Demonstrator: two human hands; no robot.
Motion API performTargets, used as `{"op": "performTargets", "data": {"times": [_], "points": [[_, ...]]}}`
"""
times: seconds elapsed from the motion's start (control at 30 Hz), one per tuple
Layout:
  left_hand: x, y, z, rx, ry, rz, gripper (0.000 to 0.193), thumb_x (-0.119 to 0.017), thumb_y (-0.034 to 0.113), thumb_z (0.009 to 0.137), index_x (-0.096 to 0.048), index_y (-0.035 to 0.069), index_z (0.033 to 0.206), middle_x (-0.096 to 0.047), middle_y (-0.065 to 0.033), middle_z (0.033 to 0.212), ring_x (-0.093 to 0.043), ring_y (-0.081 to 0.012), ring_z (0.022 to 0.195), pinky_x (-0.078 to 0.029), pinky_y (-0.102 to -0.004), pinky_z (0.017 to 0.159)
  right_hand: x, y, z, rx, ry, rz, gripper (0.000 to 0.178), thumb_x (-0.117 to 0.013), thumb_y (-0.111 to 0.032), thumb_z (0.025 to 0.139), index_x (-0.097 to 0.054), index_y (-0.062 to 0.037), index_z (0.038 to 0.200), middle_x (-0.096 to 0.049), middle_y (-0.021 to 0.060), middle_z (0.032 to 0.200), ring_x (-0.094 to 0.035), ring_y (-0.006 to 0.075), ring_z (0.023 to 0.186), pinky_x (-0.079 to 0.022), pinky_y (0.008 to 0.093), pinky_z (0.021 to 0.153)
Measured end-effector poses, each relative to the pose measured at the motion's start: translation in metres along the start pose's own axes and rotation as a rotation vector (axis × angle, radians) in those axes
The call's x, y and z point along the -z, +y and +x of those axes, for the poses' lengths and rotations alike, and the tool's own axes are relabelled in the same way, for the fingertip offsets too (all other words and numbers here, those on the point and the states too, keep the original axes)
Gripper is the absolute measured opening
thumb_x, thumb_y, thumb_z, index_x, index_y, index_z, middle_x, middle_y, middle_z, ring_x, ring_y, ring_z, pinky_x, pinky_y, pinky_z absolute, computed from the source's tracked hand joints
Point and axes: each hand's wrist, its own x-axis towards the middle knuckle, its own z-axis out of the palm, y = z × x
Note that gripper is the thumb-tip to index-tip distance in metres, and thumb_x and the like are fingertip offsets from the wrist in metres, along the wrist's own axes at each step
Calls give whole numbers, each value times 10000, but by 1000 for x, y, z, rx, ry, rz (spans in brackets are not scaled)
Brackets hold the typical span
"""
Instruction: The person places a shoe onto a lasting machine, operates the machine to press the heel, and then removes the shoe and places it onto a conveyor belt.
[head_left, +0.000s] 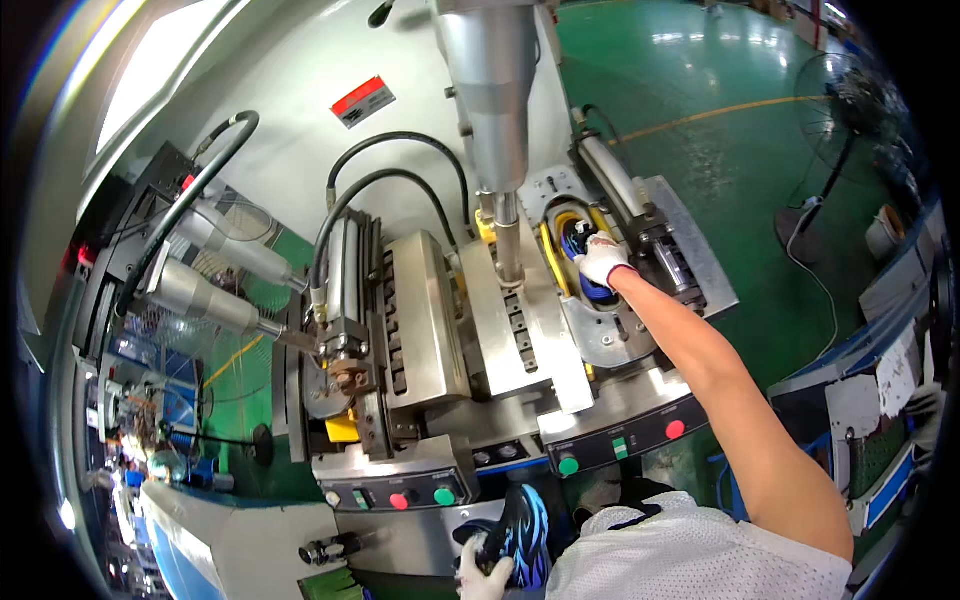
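Note:
My left hand [484,574], in a white glove, grips a black shoe with blue flame-like markings [522,535] low in front of me, its toe pointing up. My right arm reaches out to the machine's right-hand station. There my white-gloved right hand [602,260] is closed over a second dark shoe with blue parts [577,236], which sits in an oval yellow-edged recess [553,258]. The glove covers the middle of this shoe, and my right fingertips are partly hidden.
A metal cylinder [490,90] hangs over the middle of the machine, above steel blocks [425,320]. Front panels carry green and red buttons [675,429]. Black hoses [400,140] arch at the left. A standing fan [850,110] is on the green floor at right.

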Motion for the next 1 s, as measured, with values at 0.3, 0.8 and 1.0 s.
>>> {"op": "performTargets", "data": {"times": [0.3,0.8,1.0], "points": [[-68,-232,-161,706,1127,-117,710,-770,142,828,-457,-29,1442,-601,-201,1339,-625,-295,1181,-493,-399,1038,-83,-3,34,66,57,-196,613,-509,-579,924,-735,-42,1114,-695,240,1196,-667,392,1137,-510,488,977],[-141,-325,-64,802,902,-160,954,-806,371,806,-286,-37,1494,-515,-292,1364,-550,-440,1252,-439,-476,1080,-131,-20,-347,997,-120,-219,869,-760,-121,823,-300,55,1540,-249,276,1632,-262,455,1507,-244,512,1234],[1,-346,-120,383,100,-63,866,-669,598,865,-458,49,1501,-519,-206,1495,-508,-383,1370,-404,-449,1141,-166,13,-343,864,-141,-616,1059,-835,-220,715,-244,38,1555,-230,244,1634,-274,412,1498,-239,477,1234]]}}
